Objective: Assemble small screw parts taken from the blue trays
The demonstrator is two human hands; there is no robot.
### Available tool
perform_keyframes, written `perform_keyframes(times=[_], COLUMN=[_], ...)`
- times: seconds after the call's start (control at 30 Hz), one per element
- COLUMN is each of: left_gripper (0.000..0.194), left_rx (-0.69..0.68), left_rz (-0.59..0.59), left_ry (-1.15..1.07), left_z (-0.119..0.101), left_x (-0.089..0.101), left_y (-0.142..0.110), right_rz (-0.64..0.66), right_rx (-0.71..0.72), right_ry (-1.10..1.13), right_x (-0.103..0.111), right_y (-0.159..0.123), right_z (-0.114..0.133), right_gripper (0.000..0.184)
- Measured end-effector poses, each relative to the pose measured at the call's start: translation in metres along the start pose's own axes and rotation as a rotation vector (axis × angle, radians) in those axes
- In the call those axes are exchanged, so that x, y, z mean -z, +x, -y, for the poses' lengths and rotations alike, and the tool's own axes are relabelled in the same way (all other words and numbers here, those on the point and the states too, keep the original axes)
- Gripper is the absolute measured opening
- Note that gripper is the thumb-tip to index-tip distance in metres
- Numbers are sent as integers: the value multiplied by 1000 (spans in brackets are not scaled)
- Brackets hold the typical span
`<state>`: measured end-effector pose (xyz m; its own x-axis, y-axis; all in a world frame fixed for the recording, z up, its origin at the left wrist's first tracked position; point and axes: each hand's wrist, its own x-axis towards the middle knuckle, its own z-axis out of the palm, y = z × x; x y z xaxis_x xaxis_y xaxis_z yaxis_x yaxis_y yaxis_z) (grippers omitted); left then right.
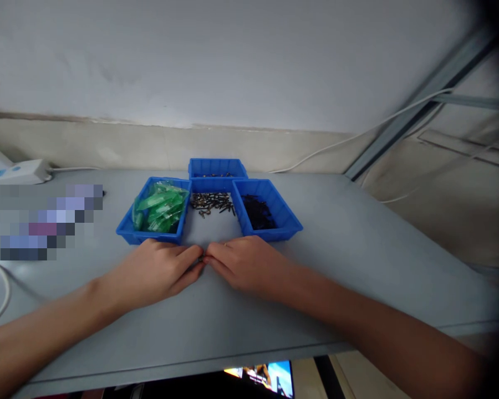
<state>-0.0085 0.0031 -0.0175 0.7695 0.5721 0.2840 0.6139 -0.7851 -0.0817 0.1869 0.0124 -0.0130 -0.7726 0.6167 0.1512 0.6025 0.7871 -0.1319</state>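
Note:
My left hand [160,271] and my right hand [243,265] rest on the grey table [357,260], fingertips meeting at the middle. Both hands are closed in a pinch on a tiny dark part [200,259] held between them. Just beyond the hands lies a loose pile of small dark screws [212,203] on the table. A blue tray with green plastic bags [158,209] stands to its left. A blue tray with dark small parts [268,213] stands to its right.
A third blue tray [217,167] sits behind the screws near the wall. A white power strip [12,172] lies at the far left, with white cables along the wall and at the left edge. A screen glows under the table's front edge [270,377].

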Motion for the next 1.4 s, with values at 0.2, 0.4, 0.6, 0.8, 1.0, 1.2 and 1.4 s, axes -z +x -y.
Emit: perform_keyframes(times=[0.2,0.4,0.6,0.8,1.0,1.2,1.4], left_gripper=[24,25,25,26,24,23,22], left_rx=[-8,-6,-12,-6,-2,-5,12], left_rz=[-6,-7,1,-22,-16,-75,-94], left_ry=[4,6,-4,5,-26,-51,-77], left_z=[0,0,0,0,1,3,3], left_x=[0,0,0,0,2,0,0], left_y=[0,0,0,0,-1,-2,-3], right_rz=[-1,18,19,19,48,49,51], right_rx=[20,-3,-12,-40,-33,-15,21], right_ry=[-10,19,8,42,39,46,7], right_x=[1,3,4,6,7,5,1], right_y=[-1,0,0,0,-1,0,-1], right_z=[1,2,3,3,3,0,-4], right_gripper=[20,20,22,22,19,19,15])
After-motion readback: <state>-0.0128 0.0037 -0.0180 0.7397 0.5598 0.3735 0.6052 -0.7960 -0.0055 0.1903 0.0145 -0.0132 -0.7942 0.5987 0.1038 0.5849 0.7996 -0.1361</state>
